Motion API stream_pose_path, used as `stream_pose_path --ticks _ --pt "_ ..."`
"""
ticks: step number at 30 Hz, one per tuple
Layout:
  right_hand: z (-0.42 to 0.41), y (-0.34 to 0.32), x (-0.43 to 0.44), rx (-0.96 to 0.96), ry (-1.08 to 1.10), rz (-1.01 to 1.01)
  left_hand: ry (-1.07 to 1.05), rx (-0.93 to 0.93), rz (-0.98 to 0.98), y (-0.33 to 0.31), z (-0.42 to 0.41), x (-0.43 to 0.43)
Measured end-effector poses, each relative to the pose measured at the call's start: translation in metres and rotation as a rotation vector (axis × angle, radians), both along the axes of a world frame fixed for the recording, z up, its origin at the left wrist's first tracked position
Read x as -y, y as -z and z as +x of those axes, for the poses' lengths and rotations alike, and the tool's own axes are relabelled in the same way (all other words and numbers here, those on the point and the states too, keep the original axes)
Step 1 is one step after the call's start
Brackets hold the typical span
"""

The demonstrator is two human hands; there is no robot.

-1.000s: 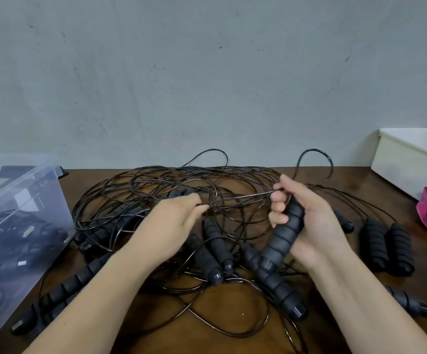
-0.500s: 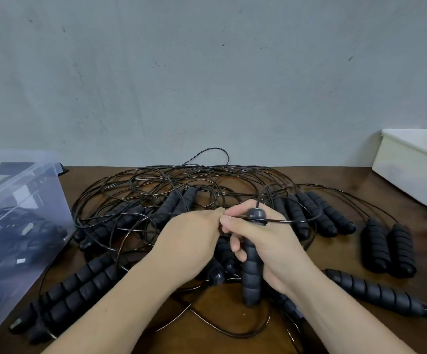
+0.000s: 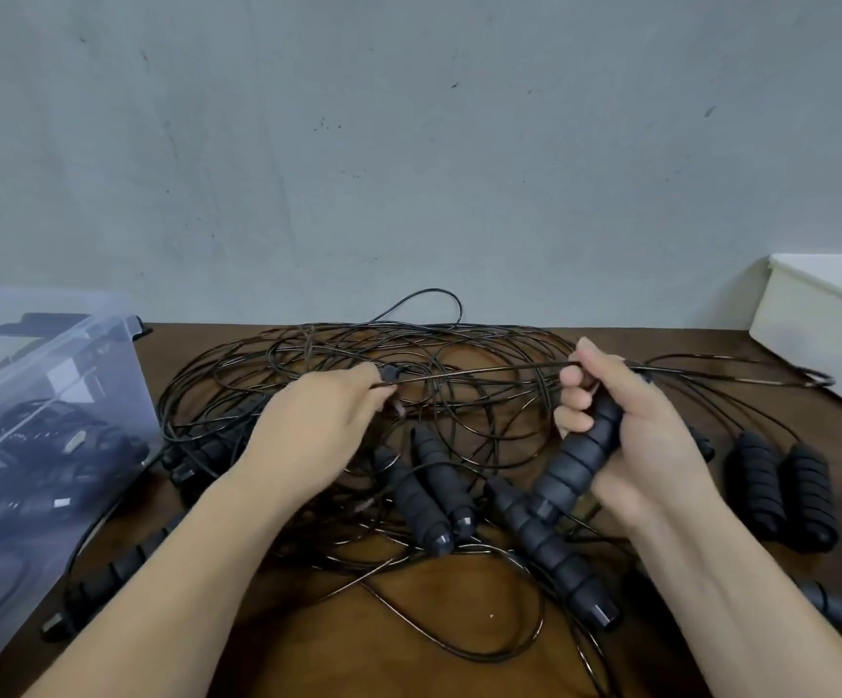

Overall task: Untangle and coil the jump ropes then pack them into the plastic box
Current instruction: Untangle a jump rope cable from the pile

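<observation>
A tangle of thin black jump-rope cords (image 3: pixel 409 355) with several ribbed black foam handles lies on the brown table (image 3: pixel 409 627). My right hand (image 3: pixel 630 440) grips one ribbed handle (image 3: pixel 575 460), tilted with its cap end down. From the top of that handle a cord runs taut to the left. My left hand (image 3: pixel 323 420) pinches that taut cord (image 3: pixel 479 372) at its left end. A clear plastic box (image 3: pixel 51 395) stands at the left and holds coiled black ropes.
A white tub (image 3: pixel 821 324) sits at the right, against the grey wall. Two short handles (image 3: pixel 781 491) lie on the table right of my right hand. More handles lie by the box at the lower left (image 3: pixel 107 581) and at the lower right (image 3: pixel 837 607).
My hands were together over the pile half a second ago. They have moved apart, drawing a length of cord taut between them, and the gripped handle has tilted and moved right.
</observation>
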State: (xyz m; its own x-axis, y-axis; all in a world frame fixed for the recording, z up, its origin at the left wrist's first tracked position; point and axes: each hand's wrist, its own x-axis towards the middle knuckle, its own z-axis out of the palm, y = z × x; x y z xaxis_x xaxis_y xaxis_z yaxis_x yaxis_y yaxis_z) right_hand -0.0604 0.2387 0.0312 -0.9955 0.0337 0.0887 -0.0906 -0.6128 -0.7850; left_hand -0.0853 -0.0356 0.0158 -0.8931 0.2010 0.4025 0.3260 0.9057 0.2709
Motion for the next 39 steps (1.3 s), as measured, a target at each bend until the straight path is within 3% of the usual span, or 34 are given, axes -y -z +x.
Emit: stream_pose_path --ticks 7,13,18,29,39 --pt "0.006 0.013 0.025 0.041 -0.072 0.131 0.018 0.000 -0.115 0.002 0.010 -0.022" --pt "0.015 0.027 0.043 -0.044 -0.081 0.345 0.121 -0.131 -0.154 0.010 0.021 -0.040" --pt "0.018 0.033 0.049 -0.077 -0.022 0.430 0.136 -0.051 -0.195 0.012 0.023 -0.047" --pt "0.011 0.004 0.016 -0.050 -0.055 0.164 0.052 -0.062 -0.045 -0.011 0.017 -0.023" --pt "0.005 0.002 0.009 -0.039 0.017 0.061 -0.028 -0.067 -0.019 -0.016 0.013 -0.008"
